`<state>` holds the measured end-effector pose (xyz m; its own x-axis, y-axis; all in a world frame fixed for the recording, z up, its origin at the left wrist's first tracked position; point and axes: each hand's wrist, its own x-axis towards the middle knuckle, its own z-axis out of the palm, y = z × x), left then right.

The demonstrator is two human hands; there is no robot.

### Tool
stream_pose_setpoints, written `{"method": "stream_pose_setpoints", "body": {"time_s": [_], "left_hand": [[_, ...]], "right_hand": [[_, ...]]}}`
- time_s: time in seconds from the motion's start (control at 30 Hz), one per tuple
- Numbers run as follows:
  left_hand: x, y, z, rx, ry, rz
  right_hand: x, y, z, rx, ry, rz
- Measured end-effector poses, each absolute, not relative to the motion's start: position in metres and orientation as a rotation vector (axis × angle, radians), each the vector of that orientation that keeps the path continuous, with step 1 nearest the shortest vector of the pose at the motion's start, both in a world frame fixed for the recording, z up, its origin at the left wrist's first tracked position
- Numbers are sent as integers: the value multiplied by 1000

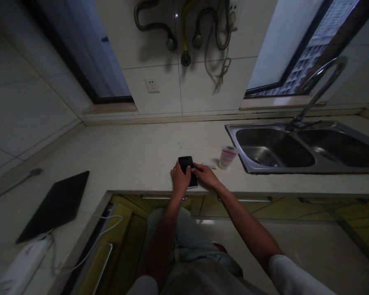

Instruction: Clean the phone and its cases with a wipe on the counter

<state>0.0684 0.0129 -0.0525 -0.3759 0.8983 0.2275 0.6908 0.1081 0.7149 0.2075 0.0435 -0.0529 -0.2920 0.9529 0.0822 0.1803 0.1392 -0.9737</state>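
Observation:
A black smartphone (186, 161) is at the front part of the pale countertop, its dark screen facing up. My left hand (180, 178) is closed around its left edge, with the thumb over the screen. From the other side my right hand (206, 176) grips the right edge, its thumb and fingertips close to the left thumb. The undersides of the fingers are hidden. Just beyond my right hand lies a small pale object (210, 166), too small to make out. Right of it stands a plastic cup (227, 157) with pink-red markings.
A double steel sink (248, 167) with a curved faucet (321, 84) is set into the countertop (135, 155) at the right. On the left lie a black flat panel (57, 205), a white power strip (26, 264) and cables. Hoses and a socket (151, 86) are on the tiled wall.

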Motion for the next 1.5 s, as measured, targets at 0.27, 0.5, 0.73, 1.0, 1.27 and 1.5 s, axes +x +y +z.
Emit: {"method": "stream_pose_setpoints", "body": {"time_s": [0.27, 0.5, 0.73, 1.0, 1.27, 1.5], "left_hand": [[78, 6, -40, 1636, 2228, 923], [77, 7, -27, 1649, 2293, 798], [64, 11, -28, 1718, 2361, 766], [64, 11, -23, 1732, 2392, 708], [66, 13, -24, 1728, 2397, 681], [59, 11, -28, 1742, 2352, 647]], "right_hand": [[214, 42, -59, -1071, -1644, 1181], [217, 45, -54, -991, -1708, 1202], [222, 34, -50, -938, -1946, 1071], [245, 5, -53, -936, -1877, 1056], [265, 0, -47, -953, -1576, 1369], [293, 9, -46, -1093, -1407, 1284]]}}
